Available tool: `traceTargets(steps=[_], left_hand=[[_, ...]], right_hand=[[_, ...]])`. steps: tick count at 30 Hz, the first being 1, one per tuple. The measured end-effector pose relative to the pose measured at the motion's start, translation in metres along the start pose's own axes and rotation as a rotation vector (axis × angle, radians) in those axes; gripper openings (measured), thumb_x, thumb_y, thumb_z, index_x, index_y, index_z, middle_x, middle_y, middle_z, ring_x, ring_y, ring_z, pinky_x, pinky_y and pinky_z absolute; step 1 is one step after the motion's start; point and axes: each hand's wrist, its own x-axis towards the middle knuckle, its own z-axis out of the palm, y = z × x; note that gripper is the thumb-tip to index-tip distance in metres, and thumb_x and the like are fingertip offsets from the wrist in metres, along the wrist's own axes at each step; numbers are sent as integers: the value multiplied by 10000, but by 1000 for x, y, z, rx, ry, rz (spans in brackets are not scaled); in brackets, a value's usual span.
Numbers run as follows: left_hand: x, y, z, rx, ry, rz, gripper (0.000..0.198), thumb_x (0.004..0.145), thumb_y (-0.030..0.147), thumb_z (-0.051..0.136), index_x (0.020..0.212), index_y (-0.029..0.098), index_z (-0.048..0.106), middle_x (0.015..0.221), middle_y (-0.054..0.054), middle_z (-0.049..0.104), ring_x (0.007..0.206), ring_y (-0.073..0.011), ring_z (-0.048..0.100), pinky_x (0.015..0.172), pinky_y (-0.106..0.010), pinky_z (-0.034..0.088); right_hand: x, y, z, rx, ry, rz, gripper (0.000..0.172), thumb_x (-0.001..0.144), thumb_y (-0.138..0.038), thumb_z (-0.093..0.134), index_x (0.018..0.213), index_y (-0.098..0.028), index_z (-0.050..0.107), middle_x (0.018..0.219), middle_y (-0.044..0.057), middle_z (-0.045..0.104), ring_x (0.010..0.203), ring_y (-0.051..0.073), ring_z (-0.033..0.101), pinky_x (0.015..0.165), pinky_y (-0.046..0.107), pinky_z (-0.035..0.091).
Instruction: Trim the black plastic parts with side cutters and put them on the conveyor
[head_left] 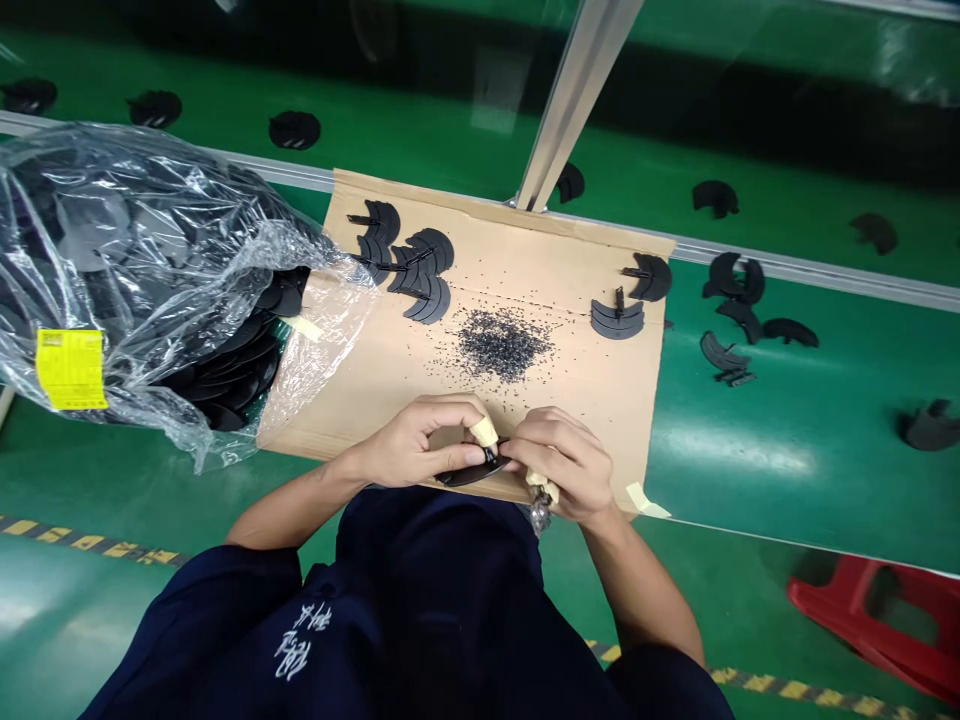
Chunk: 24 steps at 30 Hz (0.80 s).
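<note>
Black disc-like piece [469,474], one, held between both sets of fingers over the near edge of a cardboard sheet [592,400].
Left hand [427,442]: thumb and covered index finger clamped on the piece; right hand [562,460]: fingertips together on its right end, the paired grip presumably for steadiness. Long axis runs left to right, right end slightly higher in view; its small stem points up between the fingers, exact angle hidden. Just beyond the fingers: black granules [504,345], the sheet probably catching strays. Well left of them: clear bag [150,190] of black discs [232,365].
</note>
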Motion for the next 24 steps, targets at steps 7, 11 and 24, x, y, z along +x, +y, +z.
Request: traceTargets(steps=[7,11,24], left_hand=[[3,0,-4,-95,-75,-57,428,1013,537,531,974,149,708,881,-91,693,812,-171,678,760,-290,565],[3,-11,4,-1,85,23,539,906,632,641,1153,158,717,1035,-127,720,973,-216,712,859,-327,590],[18,-21,-13,478,252,120,200,874,261,798,1035,148,763,905,-78,769,822,-149,707,745,-260,589]], right_hand=[[-2,-7,1,-7,43,81,146,974,-226,636,1096,-213,714,837,62,698,719,185,667,637,345,573],[2,-8,2,-166,86,124,156,946,-155,656,1083,-217,699,854,67,697,713,180,661,622,327,558],[14,42,-22,-441,-290,237,168,932,-155,524,1060,-177,630,911,97,670,801,237,571,705,365,476]])
